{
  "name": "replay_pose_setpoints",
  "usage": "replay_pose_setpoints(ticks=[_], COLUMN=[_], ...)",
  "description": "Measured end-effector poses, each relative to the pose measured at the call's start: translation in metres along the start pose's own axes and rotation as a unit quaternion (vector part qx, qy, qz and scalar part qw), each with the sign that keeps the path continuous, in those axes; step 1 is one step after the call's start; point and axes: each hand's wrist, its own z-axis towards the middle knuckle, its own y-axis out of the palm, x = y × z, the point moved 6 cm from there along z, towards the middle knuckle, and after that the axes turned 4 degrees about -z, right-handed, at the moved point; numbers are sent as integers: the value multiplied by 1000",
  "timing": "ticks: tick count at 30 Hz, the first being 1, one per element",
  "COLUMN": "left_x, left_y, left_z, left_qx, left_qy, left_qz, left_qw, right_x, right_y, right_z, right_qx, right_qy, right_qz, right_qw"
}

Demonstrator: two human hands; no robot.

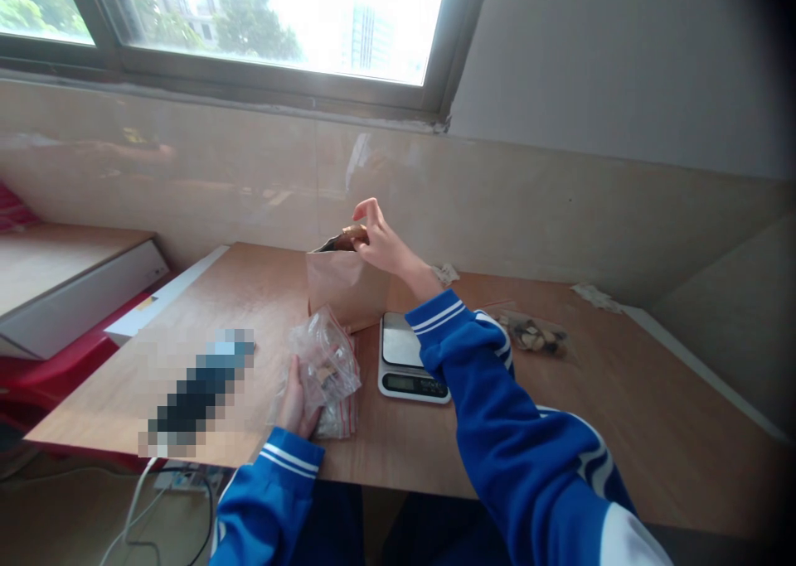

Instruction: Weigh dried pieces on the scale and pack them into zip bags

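Observation:
My left hand (298,400) grips a clear zip-lock bag (329,355) with a small brown piece showing through the plastic. Beneath it lie several more flat zip-lock bags (341,421) with red seal lines. A brown paper bag (339,288) stands upright behind them, its top open. At that opening is my right hand (381,243), thumb and fingers pinched at something tan, index finger bent up. Whether this is a loose piece or the bag's rim, I cannot tell. A white kitchen scale (404,355) sits below my right forearm, partly covered by the sleeve.
Right of the scale lies a filled clear bag (538,336) of brown and pale pieces. A pixelated dark object (199,392) is on the table's left side. Crumpled pale scraps (595,297) lie by the wall. Cables (133,500) hang at the front left, near a red stool (62,375).

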Motion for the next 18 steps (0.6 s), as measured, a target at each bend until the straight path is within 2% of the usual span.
replay_pose_setpoints(ticks=[5, 14, 18], left_x=[2, 1, 3], left_y=[0, 0, 2], left_z=[-1, -1, -4], left_qx=[13, 26, 61], left_qy=[16, 9, 7], left_qz=[12, 0, 9], left_qw=[1000, 1000, 998], right_x=[5, -2, -7], right_y=[1, 1, 2], right_z=[8, 7, 6], right_qx=[-95, -113, -141], right_qy=[17, 45, 67], right_qz=[-8, 87, 58], right_qw=[995, 989, 986])
